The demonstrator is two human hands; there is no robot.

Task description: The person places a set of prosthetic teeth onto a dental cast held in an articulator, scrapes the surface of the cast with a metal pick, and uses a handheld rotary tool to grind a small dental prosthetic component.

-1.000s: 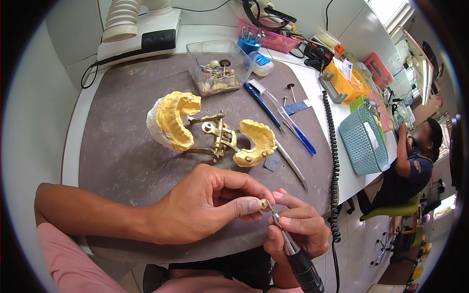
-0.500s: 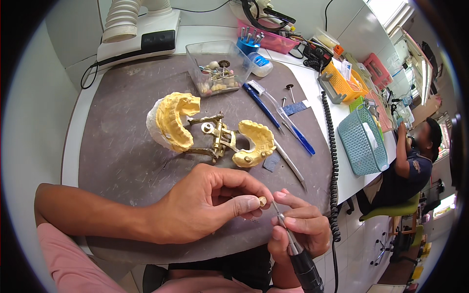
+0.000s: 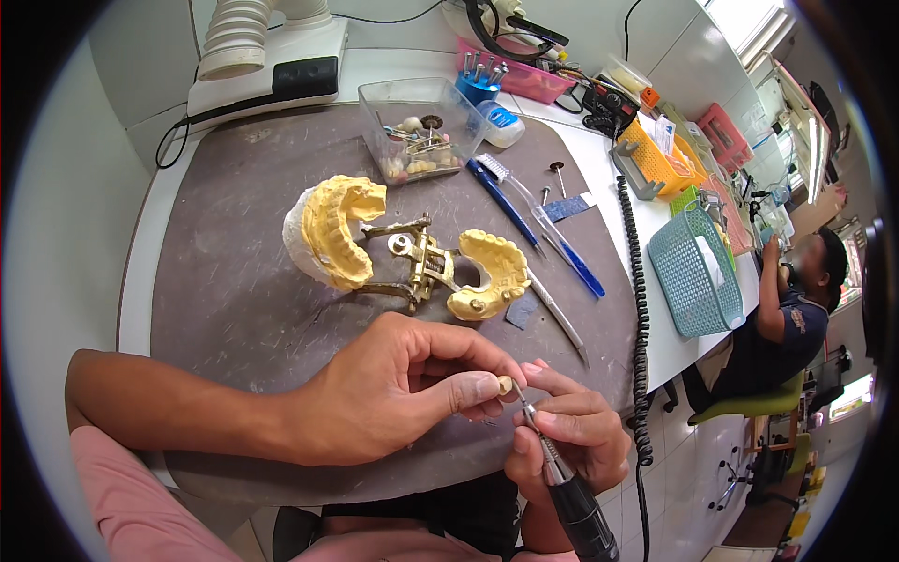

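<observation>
Between the thumb and index finger of my left hand [image 3: 403, 393] is a small tan crown-like piece [image 3: 504, 385]. My right hand [image 3: 581, 431] grips a rotary handpiece [image 3: 567, 492] with a silver nose and black body; its slim bit is at the piece. Above my hands, a yellow dental cast on a white base [image 3: 337, 225] lies to the left of a brass articulator [image 3: 421, 267], and a horseshoe yellow cast [image 3: 487, 253] lies on its right. A silver knife-like tool [image 3: 560, 318] and a blue-grey patch [image 3: 520, 314] lie beside that cast, on the grey mat [image 3: 225, 356].
A clear bin of burs [image 3: 393, 108], blue pen [image 3: 501, 197], brush [image 3: 571, 253] and blue bur stand [image 3: 476, 89] are behind. A coiled cord [image 3: 639, 347] runs down the right past baskets [image 3: 688, 281]. A co-worker [image 3: 782, 318] sits at the far right; a suction hose [image 3: 234, 37] stands at upper left.
The bit drew slightly away from the small piece half a second ago and is back at it now, with my right hand shifted slightly up-left. The casts and tools have not moved.
</observation>
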